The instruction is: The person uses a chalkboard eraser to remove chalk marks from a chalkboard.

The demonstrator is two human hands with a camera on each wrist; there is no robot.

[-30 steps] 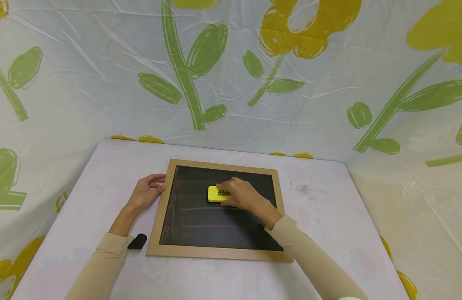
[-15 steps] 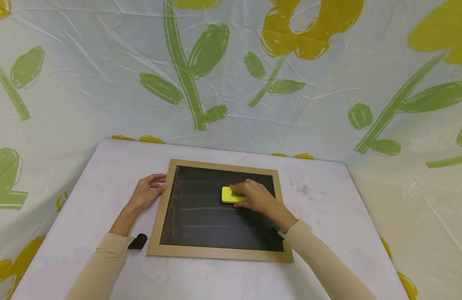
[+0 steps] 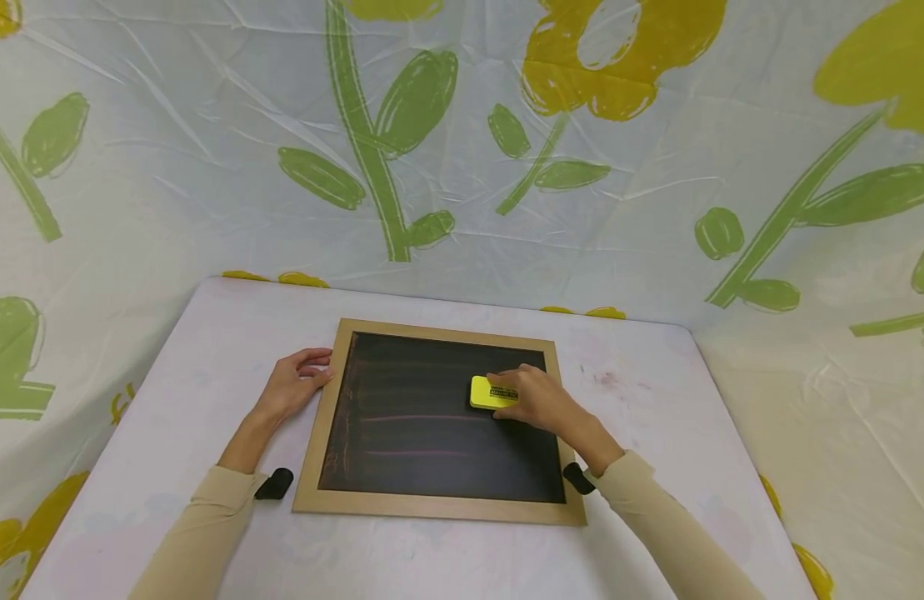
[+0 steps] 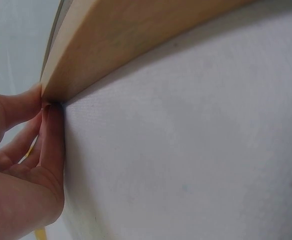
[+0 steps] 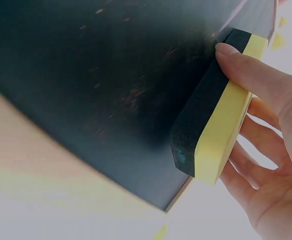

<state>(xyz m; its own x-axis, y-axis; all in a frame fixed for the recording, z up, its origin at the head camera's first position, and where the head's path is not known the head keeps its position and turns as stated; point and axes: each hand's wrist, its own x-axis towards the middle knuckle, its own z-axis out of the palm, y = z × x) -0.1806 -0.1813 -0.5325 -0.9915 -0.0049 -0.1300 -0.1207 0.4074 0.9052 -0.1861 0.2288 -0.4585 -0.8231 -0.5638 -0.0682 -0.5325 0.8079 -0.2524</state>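
A wood-framed chalkboard (image 3: 432, 479) lies on the table, with faint pinkish chalk lines and smudges on its dark surface. My right hand (image 3: 540, 398) grips a yellow chalkboard eraser (image 3: 482, 392) with a black felt base, right of the board's middle. In the right wrist view the thumb presses on the eraser's black side (image 5: 198, 110), while the other fingers lie along the yellow back. My left hand (image 3: 287, 387) rests beside the board, thumb and fingertips touching the outer left edge of the wooden frame (image 4: 101, 45).
The white table (image 3: 641, 467) has faint reddish smudges right of the board. A cloth (image 3: 462, 183) printed with green leaves and yellow flowers hangs around the back and sides. Black wrist devices (image 3: 276, 483) show at both cuffs.
My right hand has slid the eraser rightward across the upper half of the chalkboard, and slightly towards me. The left hand and the board have stayed in place.
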